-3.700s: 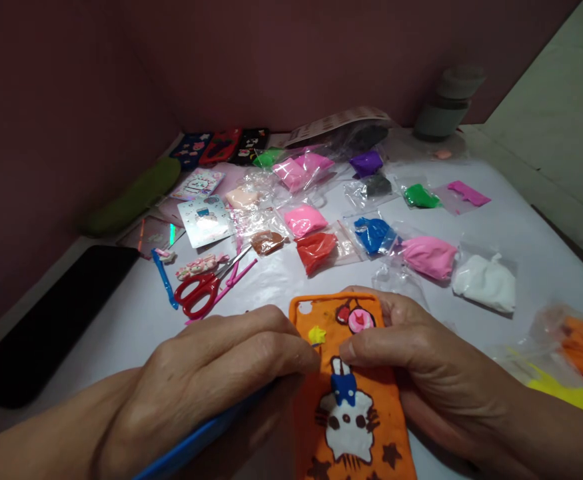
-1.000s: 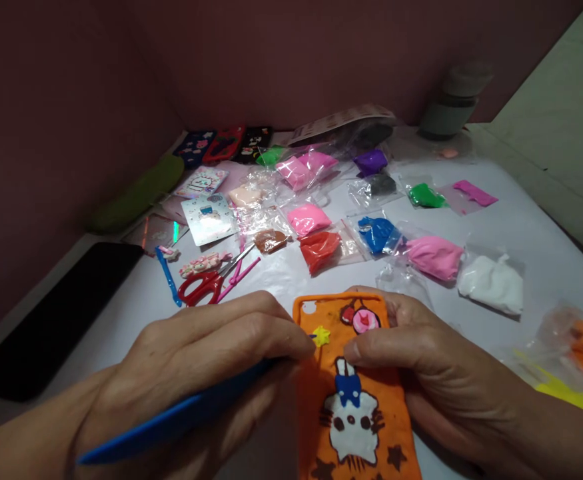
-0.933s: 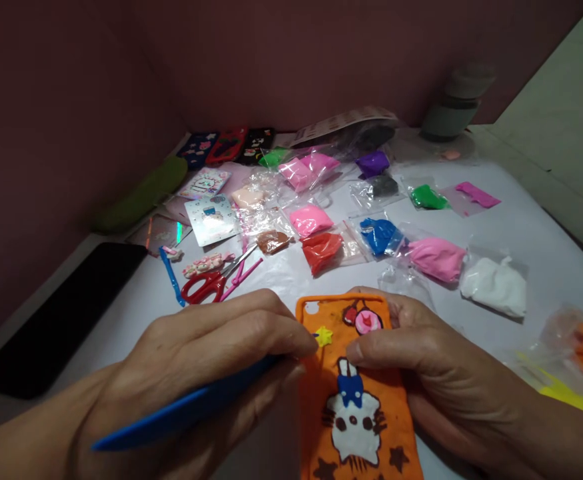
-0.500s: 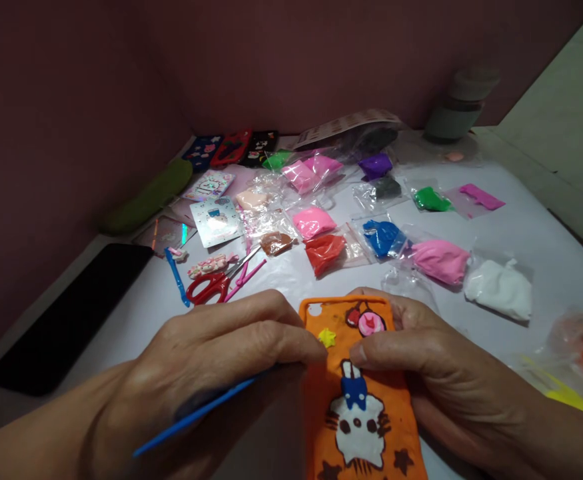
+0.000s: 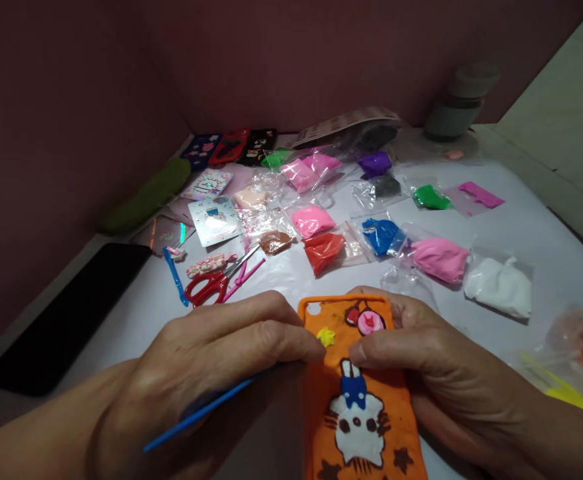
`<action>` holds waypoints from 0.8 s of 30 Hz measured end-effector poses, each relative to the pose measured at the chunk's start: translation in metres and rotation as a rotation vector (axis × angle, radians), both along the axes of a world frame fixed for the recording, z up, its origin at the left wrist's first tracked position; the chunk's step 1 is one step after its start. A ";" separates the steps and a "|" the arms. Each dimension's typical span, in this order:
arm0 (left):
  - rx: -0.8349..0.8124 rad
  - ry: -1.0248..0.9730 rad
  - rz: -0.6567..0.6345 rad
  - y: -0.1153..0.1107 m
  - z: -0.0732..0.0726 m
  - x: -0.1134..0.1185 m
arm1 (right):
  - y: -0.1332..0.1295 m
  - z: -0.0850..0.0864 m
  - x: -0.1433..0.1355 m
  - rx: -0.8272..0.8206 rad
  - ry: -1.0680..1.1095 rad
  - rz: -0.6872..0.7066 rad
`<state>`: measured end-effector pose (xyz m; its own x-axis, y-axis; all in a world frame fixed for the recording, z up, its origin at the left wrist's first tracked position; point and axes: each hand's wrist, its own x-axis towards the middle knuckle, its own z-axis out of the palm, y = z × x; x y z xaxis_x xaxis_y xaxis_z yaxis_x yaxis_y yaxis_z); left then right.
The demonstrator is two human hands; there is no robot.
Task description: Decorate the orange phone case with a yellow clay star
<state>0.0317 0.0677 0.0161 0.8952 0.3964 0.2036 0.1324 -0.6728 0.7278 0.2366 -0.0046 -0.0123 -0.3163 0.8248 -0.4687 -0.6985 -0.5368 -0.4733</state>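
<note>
Orange case (image 5: 378, 383), apparently for a phone, is at the near middle of the head view, above the white table (image 5: 134, 300). The right hand (image 5: 426, 353) grips its right side, thumb pressed on the decorated face. The left hand (image 5: 216, 353) pinches a slim blue tool (image 5: 196, 415); its working tip is hidden by the fingers, so whether it touches the case cannot be told. Those fingertips are at the left edge, just beside a yellow star (image 5: 326, 337). A cat figure (image 5: 358, 433) lies nearer, upside down to the wearer, and a pink round piece (image 5: 371, 323) is at the far right corner. The step in hand looks like fine shaping or pressing near the star. Such a move would call for light pressure and a steady hold, since the star's soft-looking points could smear. Farther off, left of middle, are red-handled scissors (image 5: 225, 273); bags of red (image 5: 324, 252), blue (image 5: 382, 235) and white (image 5: 498, 287) material spread to the right.
</note>
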 end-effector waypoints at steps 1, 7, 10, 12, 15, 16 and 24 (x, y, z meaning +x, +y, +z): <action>0.001 0.004 0.002 0.000 0.000 0.000 | 0.000 0.000 0.000 0.009 0.006 0.004; 0.004 0.001 0.002 0.000 0.001 -0.001 | 0.000 0.001 -0.001 0.000 0.017 0.003; 0.020 -0.006 0.021 0.000 0.001 -0.001 | 0.001 0.001 -0.001 -0.033 0.004 -0.018; 0.027 -0.011 0.036 -0.001 0.000 -0.001 | 0.002 0.000 -0.001 -0.036 0.001 -0.021; 0.031 -0.036 0.072 -0.002 0.000 0.001 | 0.002 -0.001 -0.001 -0.027 0.002 -0.019; 0.029 -0.045 0.082 -0.002 0.000 0.002 | 0.001 -0.001 -0.001 -0.025 0.006 -0.021; 0.169 0.006 0.117 -0.003 0.002 0.007 | 0.000 -0.001 -0.002 -0.017 0.018 -0.026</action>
<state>0.0386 0.0652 0.0178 0.8465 0.4584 0.2707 0.2208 -0.7651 0.6049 0.2350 -0.0045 -0.0131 -0.3031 0.8250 -0.4770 -0.7205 -0.5260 -0.4519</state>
